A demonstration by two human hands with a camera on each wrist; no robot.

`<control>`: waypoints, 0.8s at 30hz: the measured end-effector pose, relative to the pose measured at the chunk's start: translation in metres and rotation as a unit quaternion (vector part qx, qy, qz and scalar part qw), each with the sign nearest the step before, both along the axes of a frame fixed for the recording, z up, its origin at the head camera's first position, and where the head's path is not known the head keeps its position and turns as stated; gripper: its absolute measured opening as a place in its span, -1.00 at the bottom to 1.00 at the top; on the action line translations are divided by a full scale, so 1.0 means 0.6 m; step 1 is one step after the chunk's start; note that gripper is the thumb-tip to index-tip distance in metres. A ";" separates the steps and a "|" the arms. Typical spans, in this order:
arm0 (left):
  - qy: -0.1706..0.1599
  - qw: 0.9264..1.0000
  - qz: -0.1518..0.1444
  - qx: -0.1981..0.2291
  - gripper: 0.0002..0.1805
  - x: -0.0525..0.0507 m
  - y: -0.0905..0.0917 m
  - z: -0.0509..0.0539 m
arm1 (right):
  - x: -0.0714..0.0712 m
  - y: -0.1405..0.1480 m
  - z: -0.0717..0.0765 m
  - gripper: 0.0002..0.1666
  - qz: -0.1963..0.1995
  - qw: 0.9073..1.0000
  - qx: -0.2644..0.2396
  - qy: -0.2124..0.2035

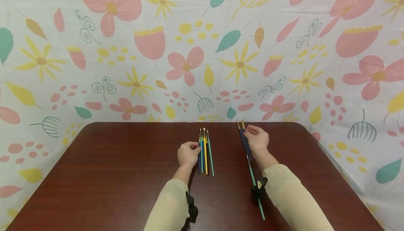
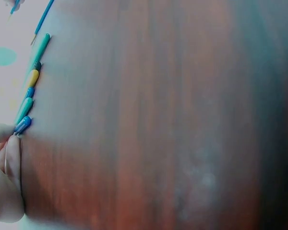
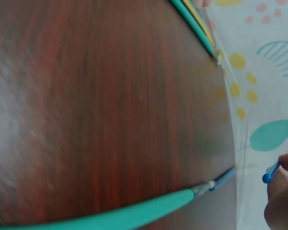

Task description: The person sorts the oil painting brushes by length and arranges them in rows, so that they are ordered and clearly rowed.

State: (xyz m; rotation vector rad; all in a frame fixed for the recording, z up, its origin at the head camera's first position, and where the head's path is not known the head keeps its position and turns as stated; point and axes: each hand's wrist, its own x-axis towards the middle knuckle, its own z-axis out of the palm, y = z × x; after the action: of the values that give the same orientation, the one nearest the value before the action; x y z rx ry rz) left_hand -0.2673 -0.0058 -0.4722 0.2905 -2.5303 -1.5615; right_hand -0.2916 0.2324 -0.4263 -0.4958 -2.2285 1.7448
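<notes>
Several paintbrushes lie side by side, bristles away, in a row; among them is a yellow paintbrush. At the row's left edge my left hand pinches a dark blue paintbrush between thumb and finger. Over to the right, my right hand holds a blue paintbrush by its handle, the end poking out from the fingertips. Beside that hand, another dark blue paintbrush lies on the table. A long green paintbrush lies nearer me, its bristles close to the blue handles.
The brown wooden table reaches to a white cloth with flowers and leaves, hanging behind it. Black wrist straps sit on both beige sleeves.
</notes>
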 end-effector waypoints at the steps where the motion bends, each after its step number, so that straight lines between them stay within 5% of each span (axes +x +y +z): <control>1: -0.001 1.000 0.001 0.000 -0.82 0.000 0.000 0.001 | -0.002 0.002 0.000 -0.51 -0.001 1.000 0.001 0.001; 24: 0.014 1.000 0.012 -0.010 -0.84 -0.001 0.001 -0.001 | -0.055 0.019 -0.022 -0.52 0.004 0.998 0.055 -0.018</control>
State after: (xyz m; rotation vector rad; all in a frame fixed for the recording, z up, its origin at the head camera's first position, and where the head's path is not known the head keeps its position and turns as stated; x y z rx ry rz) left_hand -0.2682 -0.0050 -0.4725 0.2933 -2.5110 -1.5205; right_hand -0.3247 0.2438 -0.4397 -0.4976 -2.3399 1.6177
